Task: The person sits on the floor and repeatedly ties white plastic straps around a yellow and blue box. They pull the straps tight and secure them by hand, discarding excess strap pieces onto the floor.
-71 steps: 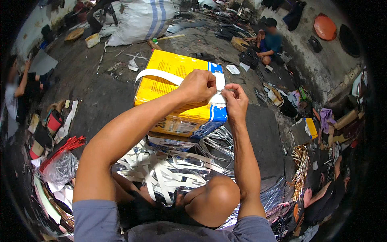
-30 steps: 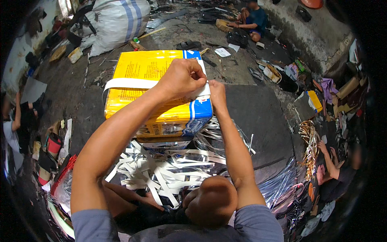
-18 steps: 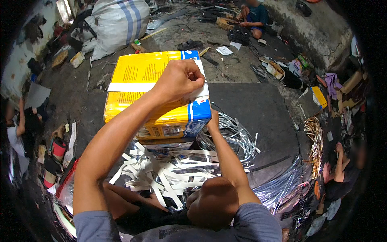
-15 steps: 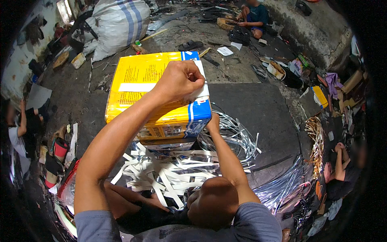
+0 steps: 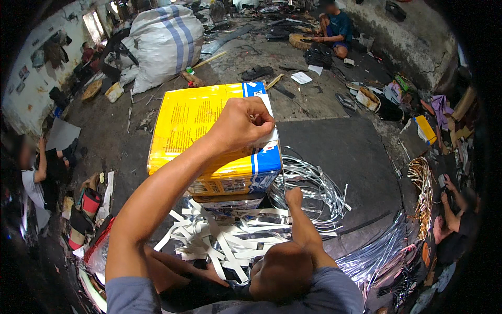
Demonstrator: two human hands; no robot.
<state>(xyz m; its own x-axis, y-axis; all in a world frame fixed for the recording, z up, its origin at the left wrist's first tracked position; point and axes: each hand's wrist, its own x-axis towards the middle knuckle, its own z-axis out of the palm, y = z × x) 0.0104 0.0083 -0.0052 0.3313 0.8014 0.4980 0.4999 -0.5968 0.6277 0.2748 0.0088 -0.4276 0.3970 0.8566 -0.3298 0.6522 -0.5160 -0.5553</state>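
A yellow and blue box (image 5: 193,112) stands upright in front of me. On its top, near the right edge, my left hand (image 5: 243,123) is closed in a pinch over a white patch (image 5: 268,106); what the fingertips hold is hidden. Lower down, beside the box's right side, my right hand (image 5: 294,197) is closed around the end of a narrow strip (image 5: 284,180) that runs down from the box's edge. A loose pile of white and silver strips (image 5: 222,235) lies between me and the box. Behind my right hand rests a coil of silver strips (image 5: 308,178).
A big white sack (image 5: 167,47) with blue stripes stands at the far left. Bundles of silver strips (image 5: 376,248) and copper-coloured strips (image 5: 420,180) lie to the right. People sit at the left, right and far right. Sandals (image 5: 257,73) lie beyond the box.
My right hand has moved down and toward me, away from the box's side. The white strip across the box top has slid out of sight. My left hand keeps its place on the box.
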